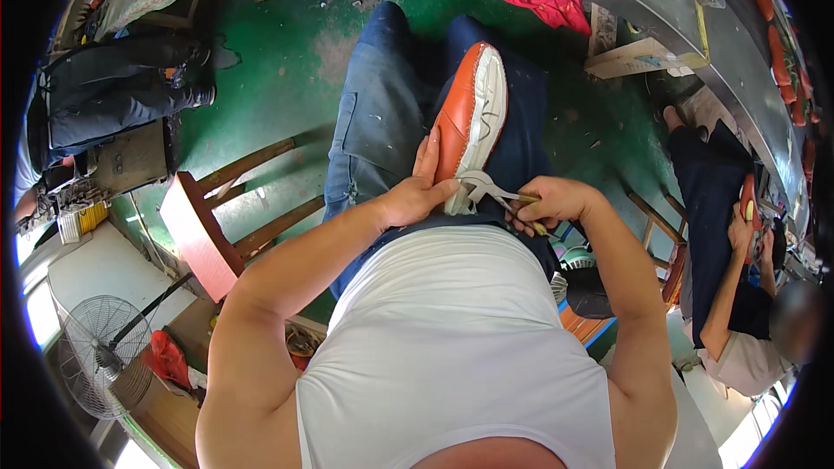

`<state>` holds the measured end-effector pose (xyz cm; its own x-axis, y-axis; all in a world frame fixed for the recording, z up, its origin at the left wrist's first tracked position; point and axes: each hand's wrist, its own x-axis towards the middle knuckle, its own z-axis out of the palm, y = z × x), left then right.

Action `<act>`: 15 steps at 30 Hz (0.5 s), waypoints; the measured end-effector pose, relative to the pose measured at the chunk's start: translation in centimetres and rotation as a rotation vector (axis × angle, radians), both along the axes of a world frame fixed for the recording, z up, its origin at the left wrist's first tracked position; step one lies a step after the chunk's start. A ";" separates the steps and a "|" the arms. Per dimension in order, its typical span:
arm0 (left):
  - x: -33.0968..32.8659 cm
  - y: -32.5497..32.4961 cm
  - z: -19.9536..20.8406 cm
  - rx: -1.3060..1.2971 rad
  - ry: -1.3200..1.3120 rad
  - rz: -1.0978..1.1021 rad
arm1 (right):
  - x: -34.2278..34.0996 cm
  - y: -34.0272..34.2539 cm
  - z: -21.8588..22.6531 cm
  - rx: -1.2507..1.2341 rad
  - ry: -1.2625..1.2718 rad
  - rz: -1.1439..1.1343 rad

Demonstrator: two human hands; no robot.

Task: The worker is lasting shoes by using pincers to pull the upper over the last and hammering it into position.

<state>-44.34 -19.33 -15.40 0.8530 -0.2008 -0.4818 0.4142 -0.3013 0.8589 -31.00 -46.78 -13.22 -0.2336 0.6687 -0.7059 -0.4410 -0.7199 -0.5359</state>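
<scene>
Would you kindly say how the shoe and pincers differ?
The shoe is orange-red with a pale sole; the pincers have a grey metal head and yellowish handles. The shoe is larger than the pincers. The left hand holds the shoe, while the right hand grips the pincers. Both are over the person's lap.

The right grip [554, 201] is covering part of the pliers [479, 181], the left grip [410, 198] some of the shoe [456, 126]. A co-worker's head [795, 323] is showing blurred; the rim is cutting off another person [113, 104].
</scene>
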 end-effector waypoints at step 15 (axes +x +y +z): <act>-0.7 0.2 -0.7 -0.153 0.117 0.107 | -2.9 5.4 4.8 0.216 -1.262 0.033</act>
